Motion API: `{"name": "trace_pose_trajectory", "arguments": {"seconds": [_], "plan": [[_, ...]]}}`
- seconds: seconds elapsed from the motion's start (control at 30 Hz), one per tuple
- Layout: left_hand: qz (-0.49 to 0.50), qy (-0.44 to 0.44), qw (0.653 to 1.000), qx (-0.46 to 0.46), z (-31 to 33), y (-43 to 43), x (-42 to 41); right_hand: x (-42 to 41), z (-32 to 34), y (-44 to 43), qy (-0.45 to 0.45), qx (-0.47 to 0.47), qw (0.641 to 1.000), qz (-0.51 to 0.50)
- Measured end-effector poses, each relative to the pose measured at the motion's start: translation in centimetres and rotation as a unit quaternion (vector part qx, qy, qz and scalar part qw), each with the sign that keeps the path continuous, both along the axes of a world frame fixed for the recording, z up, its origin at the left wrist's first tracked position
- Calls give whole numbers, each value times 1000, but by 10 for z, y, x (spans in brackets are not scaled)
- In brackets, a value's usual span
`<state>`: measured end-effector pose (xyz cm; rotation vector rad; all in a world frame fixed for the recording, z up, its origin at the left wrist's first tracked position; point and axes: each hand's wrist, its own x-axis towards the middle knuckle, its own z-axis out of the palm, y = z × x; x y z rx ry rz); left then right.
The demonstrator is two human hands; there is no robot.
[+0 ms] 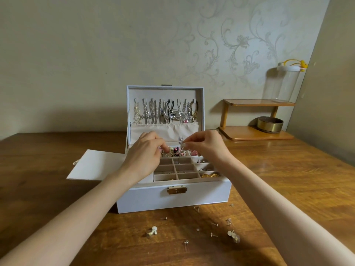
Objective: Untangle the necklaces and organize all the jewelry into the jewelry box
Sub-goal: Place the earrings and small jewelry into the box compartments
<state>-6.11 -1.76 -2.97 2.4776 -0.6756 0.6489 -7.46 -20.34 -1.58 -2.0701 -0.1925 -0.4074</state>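
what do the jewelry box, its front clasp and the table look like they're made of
The jewelry box looks like white faux leather or covered board, with a matte, faintly textured surface. Its lining seems to be beige velvety fabric. The clasp looks like gold-toned metal, since it glints. The table appears to be varnished wood, with visible grain and a soft sheen.

You face a pale beige wall (pixel 76 45); faint swirling floral wallpaper patterns cover its right half. A brown wooden table (pixel 38 189) fills the foreground in soft, dim light. At its far right stands a small two-tier wooden shelf (pixel 257 102), with a clear glass jar (pixel 284 85) on top and a brass-coloured bowl (pixel 270 124) below.
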Motion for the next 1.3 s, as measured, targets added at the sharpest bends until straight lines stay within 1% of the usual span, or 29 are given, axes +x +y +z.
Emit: {"name": "trace_pose_trajectory", "arguments": {"seconds": [0.1,0.2,0.27,0.37,0.43,0.53,0.67,0.73,0.83,0.97,1.1,1.2,1.3], "plan": [[-1,-11,1000,-22,0,-1,-1,7,-6,0,32,-65,997,-36],[-4,-2,1000,-10,0,-2,-1,9,-8,-1,36,-178,981,-63],[-5,-1,1000,2,0,-2,-1,6,-6,1,18,-245,967,-61],[-3,-9,1000,11,0,-2,-1,2,1,8,-31,-357,933,-42],[-1,-10,1000,13,-1,-2,-2,2,2,13,-49,-406,912,-21],[0,-12,1000,8,-1,-2,-3,2,-3,15,-49,-435,899,1],[-2,-9,1000,12,-2,-2,-4,1,-2,9,-70,-464,883,-13],[-1,-7,1000,20,-2,-2,-3,1,0,7,-74,-473,878,-18],[-4,-9,1000,30,-2,-1,-2,1,2,10,-57,-477,877,4],[-26,1,997,78,-1,-3,-4,6,0,13,-32,-489,872,0],[-31,22,993,113,-1,-5,-4,9,0,15,-27,-496,868,-6],[-34,27,992,121,-1,-6,-4,8,3,14,-42,-522,852,-18],[-30,16,994,100,-1,-6,-3,9,3,18,-61,-560,826,-20]]}}
